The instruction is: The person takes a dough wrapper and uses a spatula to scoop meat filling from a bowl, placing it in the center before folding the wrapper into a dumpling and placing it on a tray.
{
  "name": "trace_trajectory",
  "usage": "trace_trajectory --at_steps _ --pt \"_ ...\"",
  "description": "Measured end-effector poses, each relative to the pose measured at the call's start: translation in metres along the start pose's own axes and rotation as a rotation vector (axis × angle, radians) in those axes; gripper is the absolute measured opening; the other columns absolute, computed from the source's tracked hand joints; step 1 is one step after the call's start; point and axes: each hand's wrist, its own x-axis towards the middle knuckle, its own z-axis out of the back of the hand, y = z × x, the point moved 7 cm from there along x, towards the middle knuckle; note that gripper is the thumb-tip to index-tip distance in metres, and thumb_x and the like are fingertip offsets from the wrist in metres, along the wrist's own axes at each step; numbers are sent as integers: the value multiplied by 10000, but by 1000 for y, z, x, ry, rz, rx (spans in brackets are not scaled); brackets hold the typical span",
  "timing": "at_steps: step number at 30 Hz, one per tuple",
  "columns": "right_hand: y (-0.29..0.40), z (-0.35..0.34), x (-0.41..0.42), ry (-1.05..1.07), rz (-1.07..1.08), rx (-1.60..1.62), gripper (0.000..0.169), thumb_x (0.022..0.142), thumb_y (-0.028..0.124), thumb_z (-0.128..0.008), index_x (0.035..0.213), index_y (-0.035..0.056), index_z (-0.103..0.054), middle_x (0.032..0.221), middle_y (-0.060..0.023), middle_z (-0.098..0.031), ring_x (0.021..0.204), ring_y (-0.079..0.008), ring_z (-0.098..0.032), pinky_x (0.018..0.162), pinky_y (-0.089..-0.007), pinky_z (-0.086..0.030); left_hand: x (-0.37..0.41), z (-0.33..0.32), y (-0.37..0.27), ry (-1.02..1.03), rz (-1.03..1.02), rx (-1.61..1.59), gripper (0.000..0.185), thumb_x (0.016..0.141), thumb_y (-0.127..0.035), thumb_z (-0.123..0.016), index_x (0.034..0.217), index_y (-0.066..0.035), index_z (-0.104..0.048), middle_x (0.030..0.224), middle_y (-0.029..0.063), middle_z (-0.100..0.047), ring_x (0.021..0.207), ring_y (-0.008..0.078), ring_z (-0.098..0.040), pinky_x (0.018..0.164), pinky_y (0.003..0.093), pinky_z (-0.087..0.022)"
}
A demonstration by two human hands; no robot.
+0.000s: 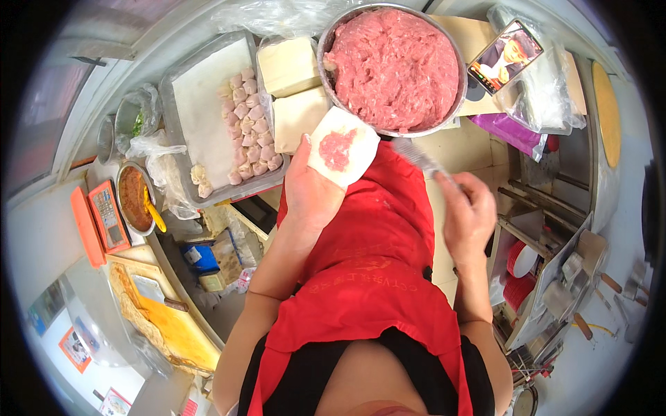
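A square dough wrapper point(318, 139) lies across the palm and fingers of my left hand point(312, 190), with a patch of minced meat point(337, 151) spread on its middle. My right hand point(471, 213) grips a flat metal spreader point(413, 153), blurred, its blade pointing toward the wrapper but apart from it. Ahead of both hands stands a round metal bowl point(462, 99) heaped with pink minced meat point(393, 67). Two stacks of wrappers point(289, 65) sit left of the bowl. Farther left, a tray point(208, 78) holds several rows of filled wontons point(250, 125).
A phone point(506, 57) stands right of the bowl, near plastic bags point(546, 99). At left are a bowl of reddish-brown sauce point(136, 195) with a yellow-handled utensil, an orange scale point(108, 216), and a cutting board with a cleaver point(151, 288). Shelving with red bowls point(520, 260) is at right.
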Motion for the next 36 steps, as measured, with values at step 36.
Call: trace_trajectory --at_steps 36 --pt "51 -37 17 -14 285 44 412 779 108 -691 1165 234 -759 1089 38 -645 739 -148 -558 625 -317 -396 6 7 -9 149 -163 91 278 1102 -278 -498 1159 -29 -607 1003 82 -593 935 222 -597 1091 477 -475"
